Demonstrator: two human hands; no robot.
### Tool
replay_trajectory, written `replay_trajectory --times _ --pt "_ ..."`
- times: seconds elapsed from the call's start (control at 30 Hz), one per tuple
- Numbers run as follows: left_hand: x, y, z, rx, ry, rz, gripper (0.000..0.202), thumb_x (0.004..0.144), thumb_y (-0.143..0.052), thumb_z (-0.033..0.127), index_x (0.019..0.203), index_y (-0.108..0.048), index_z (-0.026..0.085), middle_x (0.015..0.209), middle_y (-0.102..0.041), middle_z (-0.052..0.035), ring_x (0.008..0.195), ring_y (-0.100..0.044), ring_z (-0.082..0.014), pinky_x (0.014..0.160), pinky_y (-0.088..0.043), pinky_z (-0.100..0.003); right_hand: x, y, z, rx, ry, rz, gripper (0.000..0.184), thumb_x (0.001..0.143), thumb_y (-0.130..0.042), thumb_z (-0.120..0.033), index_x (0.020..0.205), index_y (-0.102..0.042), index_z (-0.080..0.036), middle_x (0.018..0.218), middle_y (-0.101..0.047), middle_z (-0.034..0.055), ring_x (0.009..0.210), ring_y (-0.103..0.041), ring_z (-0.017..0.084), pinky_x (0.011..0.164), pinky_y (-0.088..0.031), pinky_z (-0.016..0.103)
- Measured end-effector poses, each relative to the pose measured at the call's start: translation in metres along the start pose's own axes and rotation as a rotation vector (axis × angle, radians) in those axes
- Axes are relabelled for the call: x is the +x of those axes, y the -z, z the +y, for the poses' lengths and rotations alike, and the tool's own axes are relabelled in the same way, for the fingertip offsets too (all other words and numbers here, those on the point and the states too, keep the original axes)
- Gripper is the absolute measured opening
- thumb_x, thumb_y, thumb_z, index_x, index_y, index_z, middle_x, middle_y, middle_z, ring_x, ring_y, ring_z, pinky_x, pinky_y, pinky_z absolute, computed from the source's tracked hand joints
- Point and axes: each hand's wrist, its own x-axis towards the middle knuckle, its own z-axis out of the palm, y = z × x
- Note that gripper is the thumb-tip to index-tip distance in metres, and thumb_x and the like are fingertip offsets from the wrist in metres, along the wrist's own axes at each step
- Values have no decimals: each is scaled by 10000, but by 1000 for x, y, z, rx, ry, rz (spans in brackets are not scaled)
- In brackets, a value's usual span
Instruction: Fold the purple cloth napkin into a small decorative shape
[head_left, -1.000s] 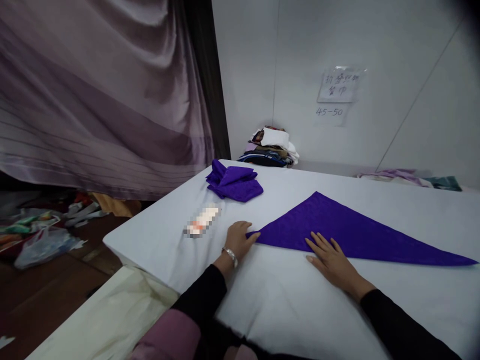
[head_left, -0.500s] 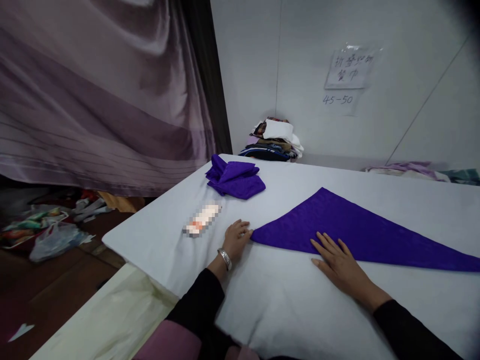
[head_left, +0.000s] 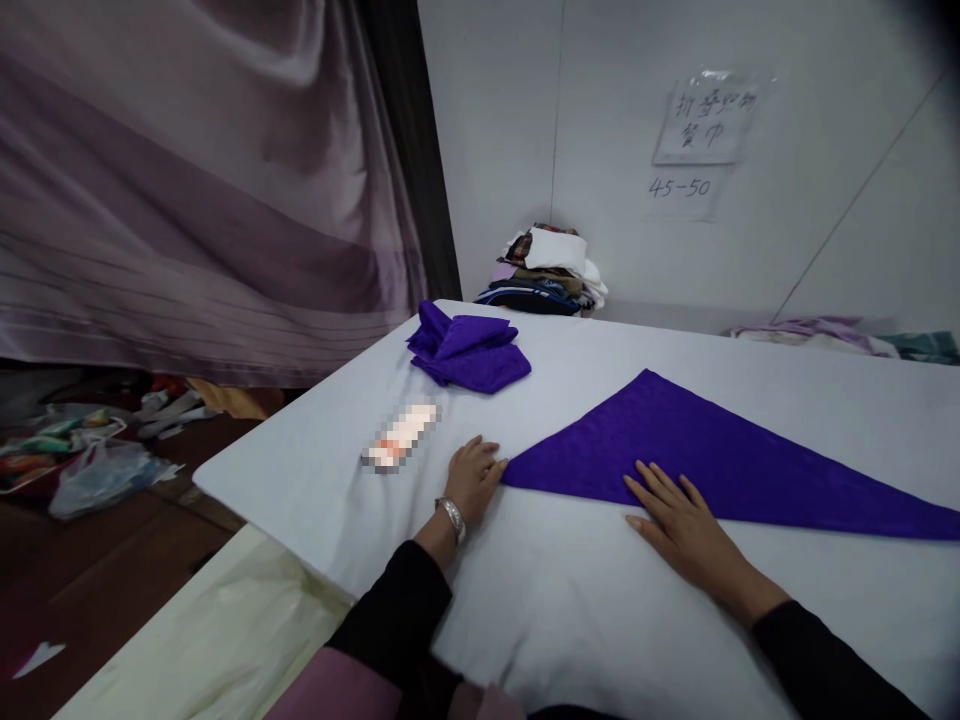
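A purple cloth napkin point(head_left: 720, 450), folded into a long triangle, lies flat on the white-covered table point(head_left: 585, 580). At its left corner is my left hand point(head_left: 474, 478), palm down with fingers spread, the thumb side touching the tip. My right hand point(head_left: 679, 520) rests open near the lower edge, its fingertips flat on the fabric. The far right corner of the napkin reaches the picture's edge. Farther back on the left sits a second purple cloth point(head_left: 476, 350), loosely bunched in folds.
A small pixelated object point(head_left: 401, 438) lies left of my left hand. Behind the table, a pile of folded clothes point(head_left: 551, 265) stands against the wall. A satin curtain point(head_left: 210, 180) hangs at left, above plastic bags point(head_left: 105, 478) on the floor. Handwritten paper signs point(head_left: 701, 125) are on the wall.
Both hands and the triangular napkin stay almost where they were. The view has shifted very slightly.
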Motion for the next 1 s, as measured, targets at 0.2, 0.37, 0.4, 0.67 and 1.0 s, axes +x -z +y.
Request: replay_trajectory --times 0.2,0.37,0.4,0.67,1.0 --pt "-1 -2 -2 29 13 27 219 760 -583 285 555 -592 208 1083 -639 -50 1211 -428 -262 1022 -324 -470 0 0 0 9 -2 0 601 891 -290 -583 1403 -296 -268 1485 -206 55 1361 -159 251 1078 -155 510" --pt "-1 -1 -2 54 28 28 187 726 -625 272 551 -598 210 1090 -630 -49 1214 -424 -263 1028 -312 -469 0 0 0 13 -1 10 594 892 -284 -582 1399 -304 -272 1481 -222 54 1359 -164 252 1076 -158 514" --pt "-1 -1 -2 60 32 27 185 719 -633 272 548 -597 210 1090 -629 -48 1218 -419 -265 1027 -311 -468 0 0 0 14 -1 12 594 892 -284 -582 1399 -305 -272 1480 -225 55 1359 -167 251 1076 -157 514" --pt "-4 2 1 97 68 16 138 700 -666 280 605 -598 207 1135 -614 -43 1239 -396 -273 1022 -293 -471 0 1 -1 22 -4 3 601 892 -278 -587 1398 -309 -265 1479 -228 61 1361 -159 244 1077 -155 507" --pt "3 6 19 167 45 22 193 773 -579 244 957 -626 206 1251 -552 -97 1221 -429 -260 1036 -260 -494 2 2 -1 66 -2 -16 601 898 -255 -586 1402 -297 -262 1481 -215 71 1364 -143 247 1076 -127 515"
